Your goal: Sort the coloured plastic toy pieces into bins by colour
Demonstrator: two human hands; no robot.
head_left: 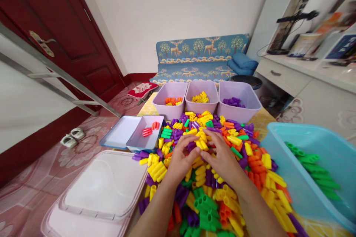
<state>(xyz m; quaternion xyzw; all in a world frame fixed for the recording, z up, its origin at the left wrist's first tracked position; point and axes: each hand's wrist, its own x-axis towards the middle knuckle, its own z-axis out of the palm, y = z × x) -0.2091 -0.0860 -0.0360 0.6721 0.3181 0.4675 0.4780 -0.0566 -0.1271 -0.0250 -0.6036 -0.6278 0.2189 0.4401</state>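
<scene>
My left hand and my right hand meet over a large heap of hollow plastic tube pieces in yellow, purple, orange and green. Between my curled fingers is a small cluster of yellow plastic tubes, with the fingertips of both hands on it. The thumbs come close together at its near side. Around my wrists lie more yellow tubes, green tubes and orange tubes. Some purple tubes show below my left wrist.
Three lilac bins stand behind the heap: orange and yellow pieces in the left bin, yellow in the middle bin, purple in the right bin. A blue tub holds green tubes. Left are a small tray with red pieces and stacked lids.
</scene>
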